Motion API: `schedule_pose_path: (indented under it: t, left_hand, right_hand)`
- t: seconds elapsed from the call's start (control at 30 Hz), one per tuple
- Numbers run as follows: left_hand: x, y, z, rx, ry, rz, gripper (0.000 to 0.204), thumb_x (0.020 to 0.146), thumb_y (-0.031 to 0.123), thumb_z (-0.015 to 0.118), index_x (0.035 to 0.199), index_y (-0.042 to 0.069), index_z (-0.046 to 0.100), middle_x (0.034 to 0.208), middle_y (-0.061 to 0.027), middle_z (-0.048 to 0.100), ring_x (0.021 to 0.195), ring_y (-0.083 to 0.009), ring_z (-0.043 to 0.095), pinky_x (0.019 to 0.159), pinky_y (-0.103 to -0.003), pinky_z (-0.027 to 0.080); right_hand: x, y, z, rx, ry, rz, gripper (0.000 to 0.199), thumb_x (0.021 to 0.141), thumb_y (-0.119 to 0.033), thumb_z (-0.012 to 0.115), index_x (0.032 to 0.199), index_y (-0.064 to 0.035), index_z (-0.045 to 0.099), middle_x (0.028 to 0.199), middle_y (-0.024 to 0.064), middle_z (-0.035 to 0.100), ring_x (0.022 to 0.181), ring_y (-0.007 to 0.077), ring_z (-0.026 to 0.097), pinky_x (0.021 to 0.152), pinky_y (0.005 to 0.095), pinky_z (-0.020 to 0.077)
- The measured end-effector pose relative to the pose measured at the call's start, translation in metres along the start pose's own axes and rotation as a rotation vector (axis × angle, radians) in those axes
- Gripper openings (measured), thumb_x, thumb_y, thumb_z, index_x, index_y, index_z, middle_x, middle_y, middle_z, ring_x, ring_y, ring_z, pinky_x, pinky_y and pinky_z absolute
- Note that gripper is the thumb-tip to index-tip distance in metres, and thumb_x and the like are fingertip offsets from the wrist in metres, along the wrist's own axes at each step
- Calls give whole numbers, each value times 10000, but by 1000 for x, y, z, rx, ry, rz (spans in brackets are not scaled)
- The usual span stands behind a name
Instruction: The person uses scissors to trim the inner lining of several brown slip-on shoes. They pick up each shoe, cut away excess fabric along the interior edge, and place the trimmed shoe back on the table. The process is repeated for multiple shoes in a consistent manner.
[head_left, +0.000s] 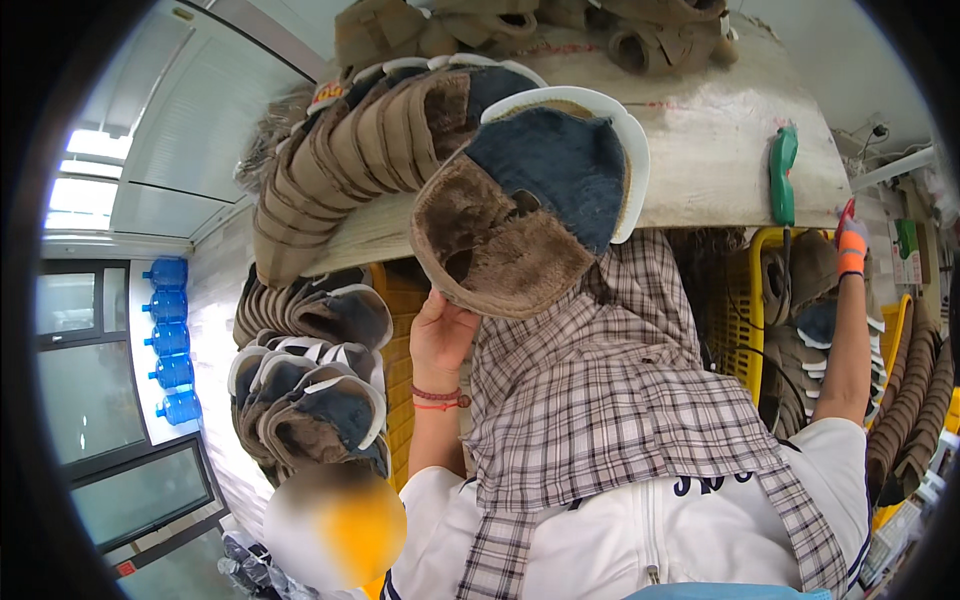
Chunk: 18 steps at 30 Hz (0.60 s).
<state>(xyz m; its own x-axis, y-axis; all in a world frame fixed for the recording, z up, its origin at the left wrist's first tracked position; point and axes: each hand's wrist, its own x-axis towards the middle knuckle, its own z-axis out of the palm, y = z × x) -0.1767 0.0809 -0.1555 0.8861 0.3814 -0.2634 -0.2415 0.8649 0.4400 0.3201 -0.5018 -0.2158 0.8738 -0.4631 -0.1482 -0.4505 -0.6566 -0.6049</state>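
Note:
My left hand is closed on the lower rim of a fleece-lined cap. The cap is tilted so that its inside shows: brown plush on one side, dark blue lining on the other, with a white crescent-shaped brim. My right hand, in an orange and red glove, is stretched out to the far right by the table's edge; its fingers are too small and turned away to read. Near it on the tabletop lies a green handheld tool with a dark cord running down over the edge.
A long nested row of brown caps lies along the table. More brown pieces are heaped at its far side. Stacked caps stand at left by a yellow crate. Another yellow crate holds caps at right.

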Motion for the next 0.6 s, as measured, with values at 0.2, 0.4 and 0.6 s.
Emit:
schedule_pose_path:
  t: [0.2, 0.4, 0.6]
  left_hand:
    - [-8, -20, -15, 23, 79, -97, 424, 864, 140, 615, 1256, 29, 500, 1266, -92, 548, 1185, -256, 493, 1051, -418, 341]
    - [-15, -34, -18, 76, 123, -128, 484, 869, 140, 597, 1312, 17, 443, 1328, -101, 495, 1232, -257, 441, 1073, -418, 298]
    - [-15, -41, -7, 166, 103, -131, 406, 900, 165, 566, 1263, 7, 477, 1293, -95, 521, 1211, -245, 457, 1070, -411, 297]
  right_hand:
    - [-243, -117, -23, 225, -249, -904, 268, 912, -110, 539, 1161, -15, 511, 1021, 99, 601, 925, 139, 558, 791, 283, 465]
    - [-411, -186, 13, -295, -605, -1607, 309, 709, -325, 711, 897, -96, 621, 816, 93, 601, 811, 270, 591, 704, 364, 479]
    - [-420, -180, 44, -554, -494, -1775, 333, 720, -369, 679, 857, -74, 608, 800, 73, 579, 757, 240, 573, 652, 348, 454]
